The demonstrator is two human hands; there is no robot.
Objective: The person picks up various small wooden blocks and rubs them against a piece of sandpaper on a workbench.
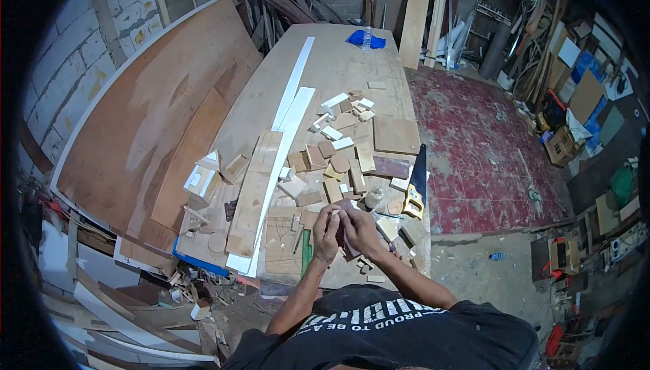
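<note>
My left hand (326, 236) and my right hand (360, 230) meet over the near part of the wooden table (359, 74), fingers curled together in a pinch. What they hold is mostly hidden by the fingers, and I cannot tell its kind. A dark reddish-brown piece (350, 251) shows just beneath and between them. To the left of my left hand lie a green strip (307, 251) and a thin board with drawn lines (279, 244). Beyond my right hand stands a whitish container (373, 198), with a yellow-handled saw (413, 202) to its right.
Many small wood blocks (339, 163) are scattered ahead of my hands. Long white strips (295, 109) and a plank (254, 194) run along the left. A clear bottle (367, 39) on blue cloth stands at the far end. A large panel (156, 119) leans at left.
</note>
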